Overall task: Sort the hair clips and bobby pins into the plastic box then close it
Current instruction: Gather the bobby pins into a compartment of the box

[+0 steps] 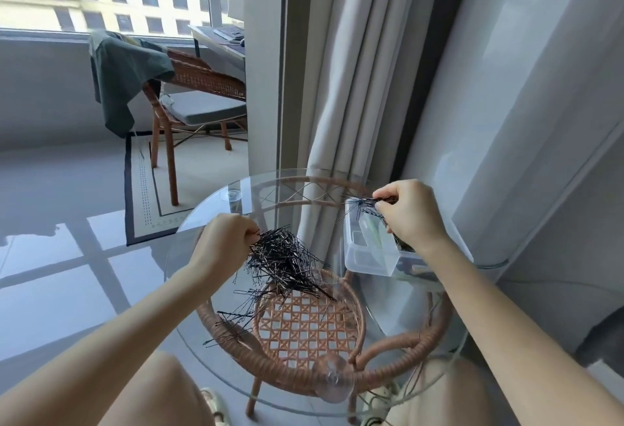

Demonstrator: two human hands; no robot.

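Observation:
A heap of black bobby pins (287, 262) lies on the round glass tabletop (209, 351), with looser pins (236, 321) scattered nearer to me. My left hand (226, 240) pinches pins at the far left edge of the heap. A clear plastic box (369, 250) stands open at the right of the table. My right hand (410, 213) is above the box, fingers closed on a small bundle of bobby pins (363, 204) whose tips fan out to the left over the box's far end. What lies inside the box is partly hidden by that hand.
The glass top rests on a rattan frame (304, 324) with suction cups (332, 381). Pale curtains (354, 71) hang just behind the table. A rattan chair (199, 94) with a green cloth stands on a rug at the back left. My knees are under the table's near edge.

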